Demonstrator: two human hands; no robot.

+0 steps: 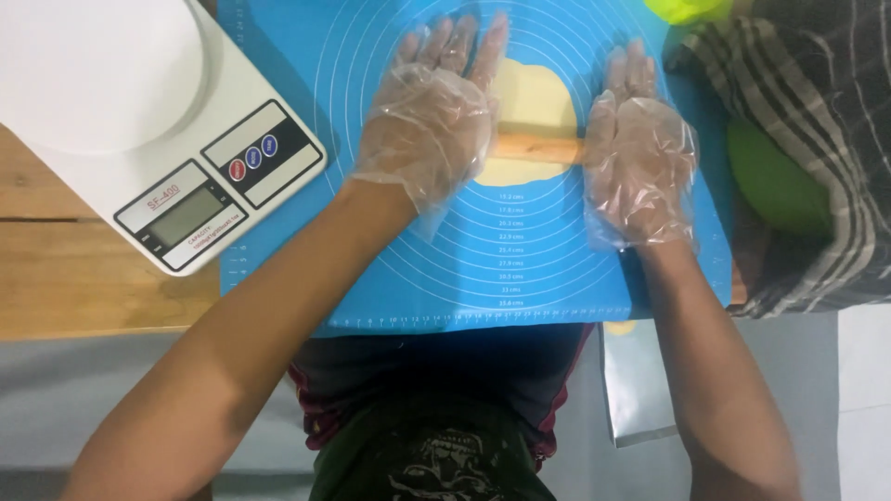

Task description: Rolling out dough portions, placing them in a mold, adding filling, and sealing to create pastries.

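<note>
Head camera looked straight down on a blue silicone pastry mat (520, 269) printed with concentric rings, and everything else sat in relation to that mat. Near the mat's far middle lay a flattened piece of pale yellow dough (534, 102), and across the dough ran a wooden rolling pin (536, 147), lying roughly level from side to side. The left hand (429, 116), in a loose clear plastic glove, was spread flat with fingers extended over the pin's left end, palm pressing down on it rather than curling round it; the dough showed just beside its fingertips and palm edge. The right hand (639, 153), gloved the same way, lay flat and open-fingered over the pin's right end, so only the short middle stretch of the pin showed between the two palms. Neither hand was clenched.

Off the mat's left edge, overlapping its corner, stood a white digital kitchen scale (176, 139) on a wooden table (65, 269). Beyond the mat's right edge lay a dark checked cloth (817, 139) with a green rounded object (770, 186) partly under it, and a yellow-green shape (687, 9) at the mat's far right corner. Below the mat's near right corner a metal bench scraper (636, 390) hung past the table edge.
</note>
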